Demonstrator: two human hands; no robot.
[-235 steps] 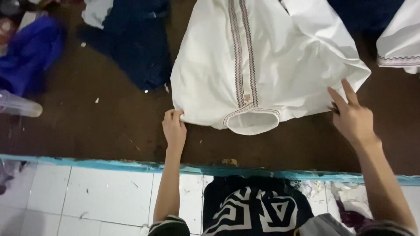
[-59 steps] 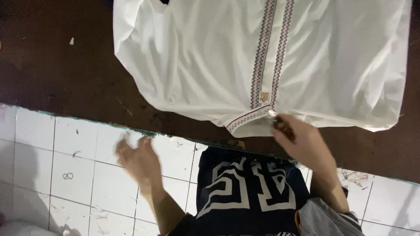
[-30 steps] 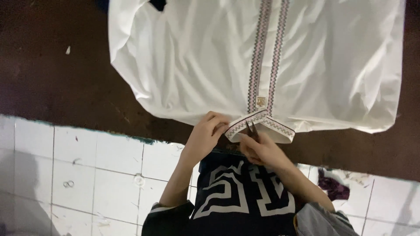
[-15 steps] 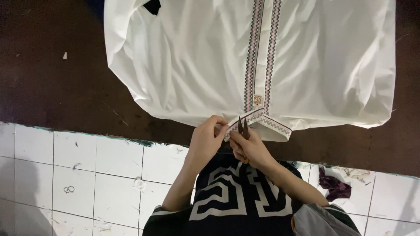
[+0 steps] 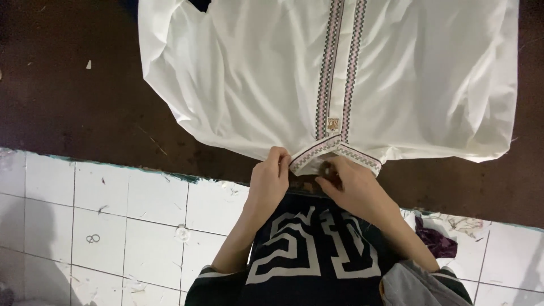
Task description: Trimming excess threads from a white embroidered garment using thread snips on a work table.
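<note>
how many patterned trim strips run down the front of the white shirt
2: both lie side by side down the middle of the white shirt, the left strip and the right strip, ending at the collar pinched by both hands.

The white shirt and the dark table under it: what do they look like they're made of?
White shirt: thin woven cloth, likely cotton or a blend, matte, with soft creases; a patterned woven trim runs down the front. Dark table: hard, dull brown, scuffed and specked, maybe wood or a laminate; I cannot tell which. Left hand and right hand pinch the collar.
</note>
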